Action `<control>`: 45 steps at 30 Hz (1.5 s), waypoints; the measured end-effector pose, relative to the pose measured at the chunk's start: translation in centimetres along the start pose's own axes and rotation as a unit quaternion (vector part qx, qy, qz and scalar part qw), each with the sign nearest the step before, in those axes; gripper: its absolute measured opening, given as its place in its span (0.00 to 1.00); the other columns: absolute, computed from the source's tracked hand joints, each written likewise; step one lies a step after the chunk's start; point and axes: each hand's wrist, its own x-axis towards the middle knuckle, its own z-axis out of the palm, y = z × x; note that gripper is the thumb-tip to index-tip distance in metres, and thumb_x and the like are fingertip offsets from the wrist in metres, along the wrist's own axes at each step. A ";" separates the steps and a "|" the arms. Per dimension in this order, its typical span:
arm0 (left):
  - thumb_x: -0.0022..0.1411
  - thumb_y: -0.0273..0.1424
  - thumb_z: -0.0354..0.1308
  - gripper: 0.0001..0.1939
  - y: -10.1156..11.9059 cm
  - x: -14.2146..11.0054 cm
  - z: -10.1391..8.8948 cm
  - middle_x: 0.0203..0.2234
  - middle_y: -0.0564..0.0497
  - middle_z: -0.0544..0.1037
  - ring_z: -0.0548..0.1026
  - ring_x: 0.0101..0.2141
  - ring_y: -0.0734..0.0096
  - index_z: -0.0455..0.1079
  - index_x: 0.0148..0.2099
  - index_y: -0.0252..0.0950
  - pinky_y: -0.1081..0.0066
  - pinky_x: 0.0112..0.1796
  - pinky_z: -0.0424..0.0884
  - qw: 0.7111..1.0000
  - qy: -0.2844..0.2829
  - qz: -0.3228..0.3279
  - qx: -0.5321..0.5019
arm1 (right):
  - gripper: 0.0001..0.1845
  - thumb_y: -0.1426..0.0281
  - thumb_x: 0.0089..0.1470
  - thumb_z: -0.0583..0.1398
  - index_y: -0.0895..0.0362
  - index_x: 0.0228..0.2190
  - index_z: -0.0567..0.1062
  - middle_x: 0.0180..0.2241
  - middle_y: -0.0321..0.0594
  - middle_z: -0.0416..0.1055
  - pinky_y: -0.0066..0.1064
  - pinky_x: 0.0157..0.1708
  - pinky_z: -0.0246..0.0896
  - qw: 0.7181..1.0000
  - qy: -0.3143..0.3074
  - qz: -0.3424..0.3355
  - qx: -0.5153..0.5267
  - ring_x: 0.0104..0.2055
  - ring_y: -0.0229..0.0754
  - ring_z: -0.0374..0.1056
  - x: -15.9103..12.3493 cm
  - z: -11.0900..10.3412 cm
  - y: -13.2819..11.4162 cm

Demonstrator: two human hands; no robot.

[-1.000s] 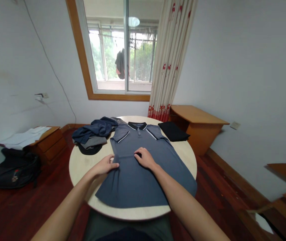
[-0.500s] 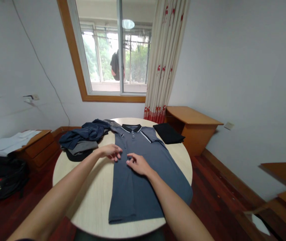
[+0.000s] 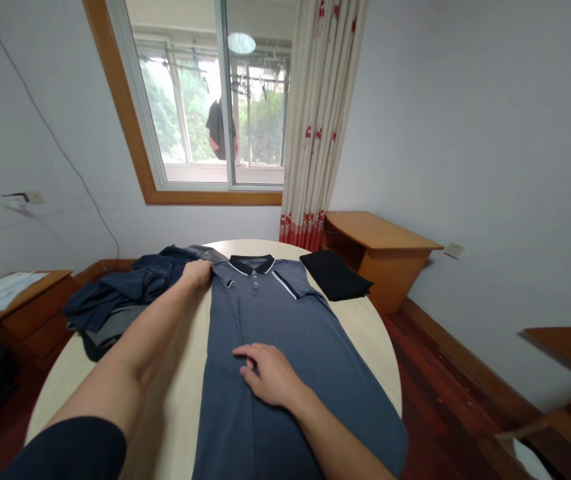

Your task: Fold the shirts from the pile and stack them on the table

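Observation:
A dark grey-blue polo shirt [image 3: 293,327] lies front up on the round table, its black collar with white trim at the far end. The left side is folded inward, with the sleeve lying across the chest. My left hand [image 3: 197,272] is at the shirt's left shoulder edge, its fingers closed on the fabric there; the fingertips are partly hidden. Over the middle of the shirt is my right hand [image 3: 270,375], fingers loosely stretched and thumb apart, holding nothing. Whether it touches the cloth is unclear.
A heap of dark clothes [image 3: 125,287] lies on the table [image 3: 173,393] at the left. A folded black garment [image 3: 335,275] lies at its far right edge. Behind stand a wooden desk [image 3: 380,233] and a curtain [image 3: 315,133] beside the window.
My left hand has reached forward from the shirt's left edge to its shoulder and closed there. My right hand stays over the shirt's middle. The view has shifted slightly right and closer.

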 end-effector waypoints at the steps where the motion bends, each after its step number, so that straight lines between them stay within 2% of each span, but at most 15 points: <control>1: 0.61 0.32 0.55 0.17 0.2 0.8 -0.1 0.48 0.33 0.80 0.77 0.49 0.43 0.79 0.48 0.34 0.56 0.50 0.70 1.000 -0.002 0.006 0.010 | 0.21 0.74 0.54 0.59 0.51 0.49 0.79 0.33 0.38 0.75 0.29 0.40 0.60 1.000 -0.001 0.005 0.000 0.37 0.41 0.70 0.0 0.0 -0.1; 5: 0.63 0.34 0.53 0.18 1.7 3.9 -0.6 0.51 0.37 0.78 0.76 0.51 0.46 0.79 0.50 0.38 0.58 0.51 0.69 0.999 -0.009 0.028 0.035 | 0.20 0.78 0.51 0.57 0.52 0.41 0.82 0.33 0.38 0.75 0.28 0.35 0.59 0.999 0.021 0.038 0.021 0.33 0.39 0.68 0.1 -0.1 -0.4; 8: 0.63 0.36 0.54 0.18 3.4 5.5 -0.2 0.51 0.39 0.79 0.75 0.51 0.47 0.78 0.51 0.40 0.60 0.50 0.68 0.998 -0.012 0.049 0.041 | 0.19 0.79 0.48 0.57 0.53 0.37 0.83 0.32 0.38 0.76 0.28 0.34 0.58 0.996 0.033 0.069 0.034 0.32 0.39 0.68 0.3 -0.3 -0.4; 12: 0.61 0.34 0.57 0.17 4.8 6.2 1.2 0.49 0.39 0.80 0.76 0.50 0.47 0.79 0.50 0.40 0.61 0.50 0.69 0.997 -0.020 0.067 0.042 | 0.17 0.78 0.46 0.57 0.52 0.34 0.82 0.30 0.36 0.76 0.29 0.36 0.59 0.994 0.022 0.103 0.023 0.33 0.41 0.69 0.4 -0.6 -0.2; 14: 0.60 0.32 0.57 0.21 4.9 6.0 1.9 0.51 0.38 0.79 0.76 0.51 0.47 0.75 0.56 0.39 0.60 0.50 0.69 0.997 -0.017 0.067 0.035 | 0.16 0.77 0.46 0.58 0.52 0.33 0.82 0.30 0.36 0.76 0.30 0.37 0.59 0.993 0.014 0.113 0.015 0.34 0.42 0.70 0.3 -0.7 -0.2; 17: 0.63 0.32 0.53 0.29 4.8 5.1 3.1 0.55 0.34 0.75 0.74 0.54 0.47 0.63 0.66 0.35 0.58 0.51 0.69 0.998 -0.006 0.053 0.019 | 0.16 0.77 0.46 0.58 0.52 0.36 0.81 0.31 0.36 0.75 0.31 0.38 0.59 0.993 0.009 0.116 0.007 0.35 0.42 0.69 0.3 -0.9 -0.3; 21: 0.69 0.41 0.45 0.31 5.2 3.8 5.1 0.64 0.33 0.66 0.65 0.61 0.44 0.56 0.70 0.34 0.51 0.56 0.64 0.999 -0.017 0.034 -0.002 | 0.16 0.71 0.52 0.60 0.53 0.44 0.77 0.40 0.41 0.73 0.35 0.44 0.61 0.993 0.029 0.114 -0.001 0.43 0.45 0.69 0.2 -0.8 -0.5; 24: 0.70 0.49 0.40 0.35 5.6 3.3 6.8 0.70 0.38 0.53 0.53 0.67 0.39 0.53 0.72 0.37 0.43 0.60 0.56 0.999 -0.043 0.028 -0.013 | 0.20 0.64 0.56 0.62 0.53 0.50 0.75 0.49 0.45 0.70 0.42 0.52 0.57 0.992 0.036 0.122 -0.015 0.52 0.50 0.65 0.2 -0.5 -0.4; 27: 0.70 0.52 0.36 0.37 5.7 3.7 7.8 0.72 0.40 0.46 0.45 0.70 0.40 0.49 0.74 0.38 0.41 0.63 0.46 0.998 -0.051 0.027 -0.013 | 0.22 0.61 0.58 0.62 0.52 0.53 0.74 0.52 0.47 0.68 0.45 0.54 0.55 0.992 0.024 0.120 -0.035 0.55 0.52 0.62 0.5 -0.3 -0.1; 30: 0.70 0.53 0.35 0.39 5.4 5.0 8.0 0.72 0.41 0.45 0.43 0.70 0.41 0.48 0.74 0.37 0.44 0.65 0.39 0.998 -0.057 0.034 -0.004 | 0.23 0.59 0.58 0.62 0.53 0.53 0.74 0.52 0.49 0.68 0.48 0.53 0.55 0.992 0.001 0.103 -0.075 0.54 0.54 0.61 1.5 -0.7 0.3; 36: 0.69 0.54 0.34 0.40 4.2 8.3 8.0 0.72 0.42 0.44 0.43 0.70 0.42 0.46 0.74 0.38 0.44 0.65 0.38 0.998 -0.065 0.017 -0.005 | 0.26 0.57 0.59 0.62 0.53 0.56 0.73 0.53 0.50 0.67 0.47 0.53 0.57 0.984 -0.064 0.057 -0.158 0.54 0.55 0.61 4.8 -2.7 1.7; 41: 0.69 0.54 0.33 0.40 3.0 10.2 8.1 0.73 0.44 0.42 0.41 0.70 0.42 0.45 0.75 0.39 0.42 0.65 0.38 0.998 -0.067 0.000 -0.009 | 0.26 0.57 0.61 0.60 0.53 0.57 0.71 0.56 0.51 0.66 0.49 0.55 0.55 0.988 -0.026 0.036 -0.148 0.57 0.55 0.59 6.3 -2.1 2.9; 43: 0.70 0.54 0.34 0.39 3.1 10.2 7.8 0.73 0.43 0.44 0.43 0.70 0.42 0.47 0.74 0.38 0.42 0.65 0.37 0.998 -0.063 0.001 0.000 | 0.26 0.58 0.61 0.59 0.54 0.58 0.70 0.58 0.52 0.65 0.50 0.56 0.54 0.989 -0.022 0.033 -0.142 0.59 0.56 0.58 6.1 -1.7 2.8; 45: 0.71 0.50 0.35 0.36 3.6 9.6 7.1 0.72 0.41 0.48 0.46 0.69 0.43 0.51 0.73 0.35 0.43 0.65 0.37 0.999 -0.029 0.011 0.025 | 0.29 0.57 0.61 0.60 0.55 0.60 0.69 0.61 0.54 0.63 0.51 0.58 0.53 0.989 -0.034 0.029 -0.138 0.62 0.58 0.56 5.7 -1.6 2.5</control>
